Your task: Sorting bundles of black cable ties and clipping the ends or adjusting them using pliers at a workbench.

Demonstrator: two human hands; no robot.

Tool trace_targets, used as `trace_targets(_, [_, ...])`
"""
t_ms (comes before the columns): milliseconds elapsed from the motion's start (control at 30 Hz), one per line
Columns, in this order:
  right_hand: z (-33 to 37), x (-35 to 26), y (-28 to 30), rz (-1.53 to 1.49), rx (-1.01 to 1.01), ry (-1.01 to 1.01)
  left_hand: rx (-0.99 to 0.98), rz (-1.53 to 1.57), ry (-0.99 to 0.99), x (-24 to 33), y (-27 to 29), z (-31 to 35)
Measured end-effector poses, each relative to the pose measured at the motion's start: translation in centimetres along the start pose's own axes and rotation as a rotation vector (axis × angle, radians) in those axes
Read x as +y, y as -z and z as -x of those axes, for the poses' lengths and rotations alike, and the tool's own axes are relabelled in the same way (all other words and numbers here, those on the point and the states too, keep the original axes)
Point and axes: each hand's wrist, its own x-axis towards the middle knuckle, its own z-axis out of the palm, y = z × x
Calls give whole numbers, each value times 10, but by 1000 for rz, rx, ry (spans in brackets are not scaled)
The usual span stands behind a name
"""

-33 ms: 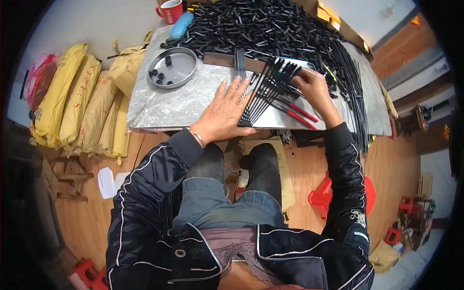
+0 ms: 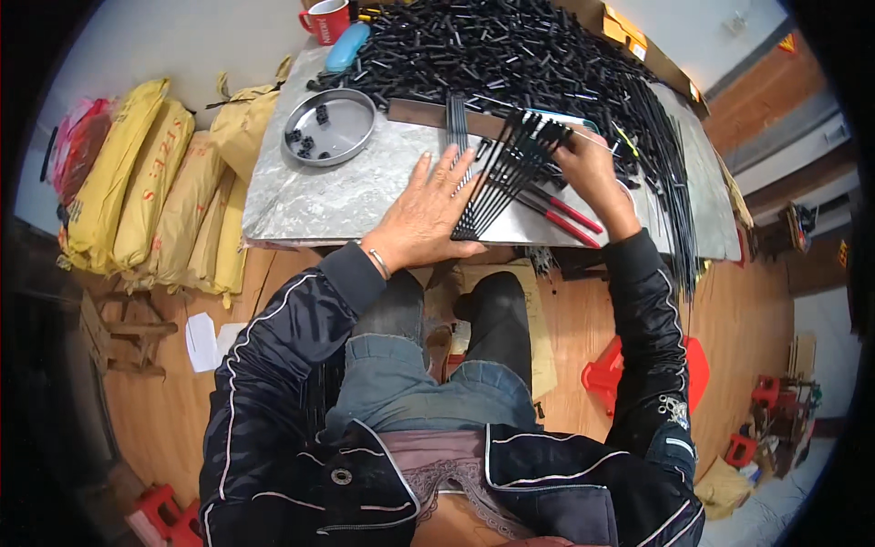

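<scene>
A fan of thin black rods [image 2: 504,187] lies near the table's front edge, their black heads spread at the far end and their near ends bunched together. My left hand [image 2: 424,210] rests flat with fingers spread, its thumb beside the bunched ends and its fingertips over a bundle of grey rods [image 2: 458,123]. At the far right of the fan, my right hand [image 2: 591,173] is closed in a pinch by the rod heads. What sits between its fingertips is too small to make out. Red-handled pliers [image 2: 572,217] lie just right of the fan, below my right hand.
A big heap of short black parts [image 2: 474,55] covers the table's far side, with long black rods [image 2: 670,182] at right. A round metal tray [image 2: 351,150] holds several small black pieces. Behind it are a blue case [image 2: 347,47] and red mug [image 2: 328,20]. Yellow sacks [image 2: 118,182] stand left.
The fingers of my right hand have shifted slightly at the rod heads. My left hand stays in place on the rods, and the whole view has moved very little.
</scene>
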Motion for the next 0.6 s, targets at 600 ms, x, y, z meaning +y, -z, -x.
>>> trace_targets(600, [-66, -54, -65, -90, 20, -253, 47, 25, -15, 0, -1, 2])
